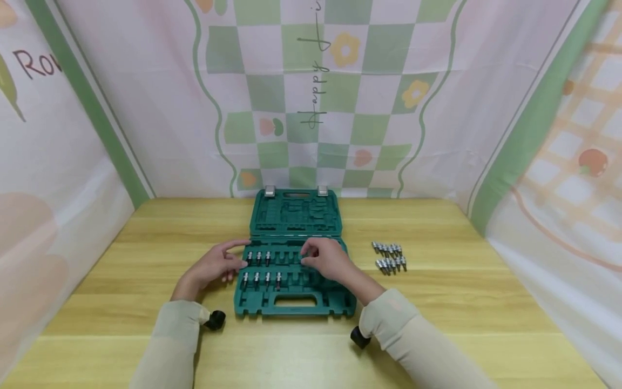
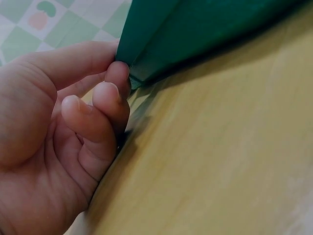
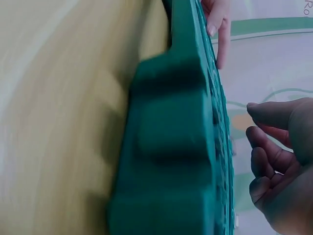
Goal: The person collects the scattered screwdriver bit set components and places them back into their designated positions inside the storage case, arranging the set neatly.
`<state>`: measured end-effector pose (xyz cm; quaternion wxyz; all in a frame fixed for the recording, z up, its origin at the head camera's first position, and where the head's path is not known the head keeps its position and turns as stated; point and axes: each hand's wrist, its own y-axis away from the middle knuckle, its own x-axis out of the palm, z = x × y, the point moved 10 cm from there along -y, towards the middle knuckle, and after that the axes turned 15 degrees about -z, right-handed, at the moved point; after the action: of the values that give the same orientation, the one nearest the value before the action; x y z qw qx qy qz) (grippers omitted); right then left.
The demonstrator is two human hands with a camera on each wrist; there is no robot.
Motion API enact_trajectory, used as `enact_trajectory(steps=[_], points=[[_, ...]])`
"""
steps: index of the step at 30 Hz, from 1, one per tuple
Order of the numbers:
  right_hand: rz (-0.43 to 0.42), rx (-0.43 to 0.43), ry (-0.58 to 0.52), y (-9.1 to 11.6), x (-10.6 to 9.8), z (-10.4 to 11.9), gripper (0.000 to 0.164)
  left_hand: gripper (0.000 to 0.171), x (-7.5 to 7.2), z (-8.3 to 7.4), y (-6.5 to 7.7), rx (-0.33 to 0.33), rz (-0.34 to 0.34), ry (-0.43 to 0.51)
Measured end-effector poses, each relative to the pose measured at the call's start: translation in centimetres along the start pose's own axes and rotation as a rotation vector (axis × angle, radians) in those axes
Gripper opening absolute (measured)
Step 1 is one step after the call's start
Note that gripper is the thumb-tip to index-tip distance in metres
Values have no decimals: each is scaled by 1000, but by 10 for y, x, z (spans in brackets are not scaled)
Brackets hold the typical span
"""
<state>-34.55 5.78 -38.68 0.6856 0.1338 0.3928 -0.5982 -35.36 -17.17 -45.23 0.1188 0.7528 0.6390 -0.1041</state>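
A green plastic tool case (image 1: 295, 310) lies unfolded on the table. Three silver bit sockets (image 1: 259, 257) stand in its upper row of slots, and several more bit sockets (image 1: 267, 279) fill the left part of the lower row. My left hand (image 1: 214, 265) touches the case's left edge with its fingertips; in the left wrist view its lower fingers bend beside the case's side (image 2: 161, 44). Over the upper row, right of the three sockets, hovers my right hand (image 1: 328, 259). Its thumb and forefinger (image 3: 264, 139) stand slightly apart, with nothing visible between them. That hand hides part of the case's right side.
Two groups of loose bit sockets, a farther one (image 1: 387, 249) and a nearer one (image 1: 391, 265), lie on the wooden table (image 1: 461, 302) right of the case. The case's lid (image 1: 296, 213) lies back toward the patterned cloth (image 1: 335, 97) behind the table.
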Motion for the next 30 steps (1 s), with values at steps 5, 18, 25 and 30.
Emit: enact_trajectory(steps=[5,18,25,30], points=[[-26,-4,6,-2,-13,-5,9,60,0,0,0,2,0,-6],[-119,122,51,-16,-60,-59,14,59,0,0,0,7,1,-8],[-151,179,49,-19,-76,-90,15,60,-1,0,1,9,7,19],[-163,206,71,-18,-84,-108,19,60,0,1,1,1,8,24]])
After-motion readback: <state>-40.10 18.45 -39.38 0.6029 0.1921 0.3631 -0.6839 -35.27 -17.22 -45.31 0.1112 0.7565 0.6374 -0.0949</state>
